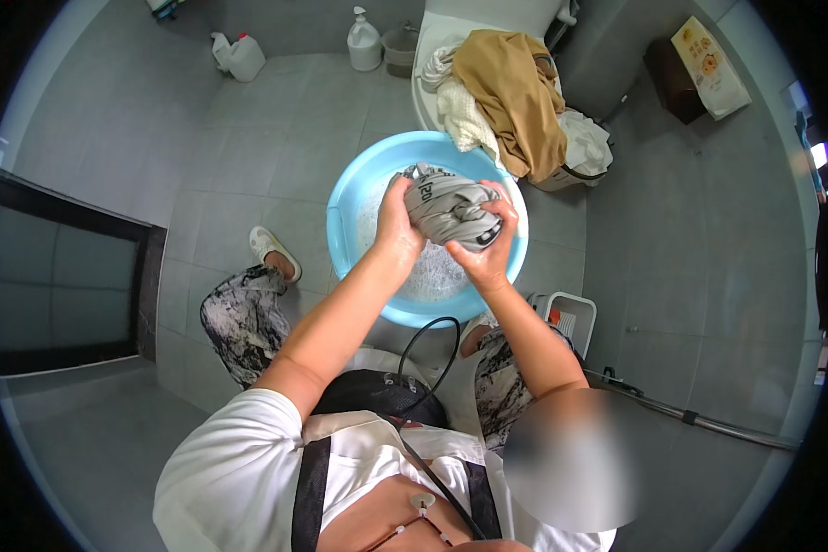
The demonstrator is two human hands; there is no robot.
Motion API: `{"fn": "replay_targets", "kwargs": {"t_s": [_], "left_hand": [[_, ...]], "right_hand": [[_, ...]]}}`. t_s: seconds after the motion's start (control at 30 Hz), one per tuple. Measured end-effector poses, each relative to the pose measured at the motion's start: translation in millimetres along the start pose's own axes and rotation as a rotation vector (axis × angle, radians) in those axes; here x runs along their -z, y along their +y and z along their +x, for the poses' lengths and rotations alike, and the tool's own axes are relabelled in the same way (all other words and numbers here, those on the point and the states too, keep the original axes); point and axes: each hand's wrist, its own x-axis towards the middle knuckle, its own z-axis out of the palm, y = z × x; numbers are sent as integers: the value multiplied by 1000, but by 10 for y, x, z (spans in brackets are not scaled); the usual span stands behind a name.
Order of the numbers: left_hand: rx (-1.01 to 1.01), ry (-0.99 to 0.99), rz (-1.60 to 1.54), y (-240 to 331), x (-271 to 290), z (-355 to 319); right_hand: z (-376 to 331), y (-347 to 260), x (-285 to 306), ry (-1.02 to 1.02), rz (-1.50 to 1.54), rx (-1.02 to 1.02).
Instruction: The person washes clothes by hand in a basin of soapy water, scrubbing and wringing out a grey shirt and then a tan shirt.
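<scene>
A bunched grey garment with dark printing is held between both hands above a light blue basin. My left hand grips its left side, the fingers mostly hidden behind the cloth. On the other side my right hand is wrapped round the bundle, fingers curled over its right end and thumb underneath. Both hands look wet. White suds cover the water in the basin below. Which kind of garment it is cannot be made out.
Beyond the basin, a toilet carries a heap of tan and white clothes. A bin with a white bag stands beside it. Pump bottle and white jug sit by the far wall. A white basket is at right.
</scene>
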Motion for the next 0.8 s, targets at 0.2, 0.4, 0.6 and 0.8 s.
{"fn": "replay_targets", "kwargs": {"t_s": [0.2, 0.4, 0.6, 0.8], "left_hand": [[-589, 67, 257, -222, -394, -308], [-598, -13, 380, -296, -156, -220], [-278, -105, 197, -188, 115, -91], [-137, -165, 156, -64, 137, -176]], "right_hand": [[-83, 9, -67, 448, 315, -658], [-77, 220, -112, 605, 860, -993], [-163, 414, -123, 526, 952, -1109], [-205, 429, -170, 430, 973, -1103]]}}
